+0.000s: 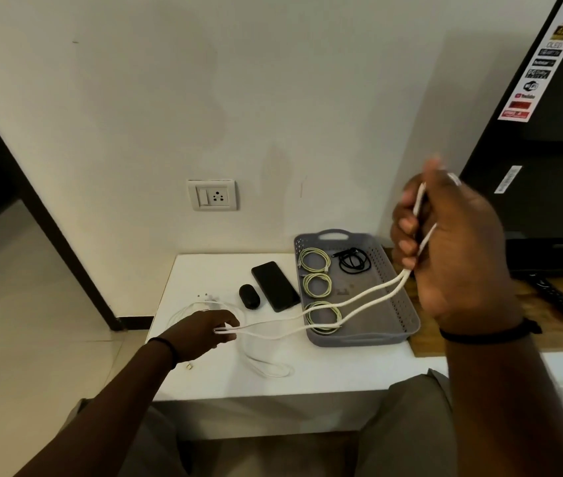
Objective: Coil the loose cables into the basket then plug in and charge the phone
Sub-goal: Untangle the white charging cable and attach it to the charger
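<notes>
On the television's [548, 149] sticker strip [534, 63], "OLED", "YouTube", a Wi-Fi mark.

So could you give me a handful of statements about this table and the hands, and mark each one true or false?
1. The grey perforated plastic basket holds four coiled cables. True.
2. The black smartphone lies inside the basket. False: it lies on the white table, beside the basket.
3. Both hands hold the white cable. True: the left hand pinches it low, the right hand grips it raised.
4. A charger is plugged into the white wall socket. False: nothing is plugged in.
</notes>
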The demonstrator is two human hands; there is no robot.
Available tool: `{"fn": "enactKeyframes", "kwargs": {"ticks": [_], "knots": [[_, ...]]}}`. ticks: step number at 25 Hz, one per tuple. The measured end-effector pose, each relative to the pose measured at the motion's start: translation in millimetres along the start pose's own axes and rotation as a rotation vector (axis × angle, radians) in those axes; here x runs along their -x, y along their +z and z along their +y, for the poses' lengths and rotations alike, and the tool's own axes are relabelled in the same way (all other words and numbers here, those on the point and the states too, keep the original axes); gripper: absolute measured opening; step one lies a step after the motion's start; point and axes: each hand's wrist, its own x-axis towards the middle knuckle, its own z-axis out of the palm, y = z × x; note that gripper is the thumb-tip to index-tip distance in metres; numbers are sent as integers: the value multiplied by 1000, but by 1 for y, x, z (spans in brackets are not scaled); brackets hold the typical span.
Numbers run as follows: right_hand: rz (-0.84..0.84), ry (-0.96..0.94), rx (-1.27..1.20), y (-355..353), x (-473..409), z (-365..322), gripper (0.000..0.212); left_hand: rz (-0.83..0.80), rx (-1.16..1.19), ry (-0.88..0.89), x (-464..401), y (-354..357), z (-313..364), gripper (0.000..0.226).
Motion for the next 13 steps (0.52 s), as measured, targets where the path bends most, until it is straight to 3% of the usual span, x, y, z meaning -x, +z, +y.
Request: {"fn": "enactKeyframes", "kwargs": {"ticks": [3,5,6,8,10,13], "knots": [[-35,81,199,1,-5,25,25,-141,-82,90,-1,-5,15,9],[-50,164,307,3,-10,47,15,-101,-59,92,0,-14,28,2],[-55,197,415,3,-10,62,11,-61,-56,87,1,-19,34,9],[-87,185,882,4,-8,92,21,-9,-56,64,3,-29,48,33],[-75,27,1180,10,3,115,43,-8,-130,74,7,-37,63,36],[-207,-97,1004,28,20,128,30,-46,-264,121,17,-46,87,20]]}}
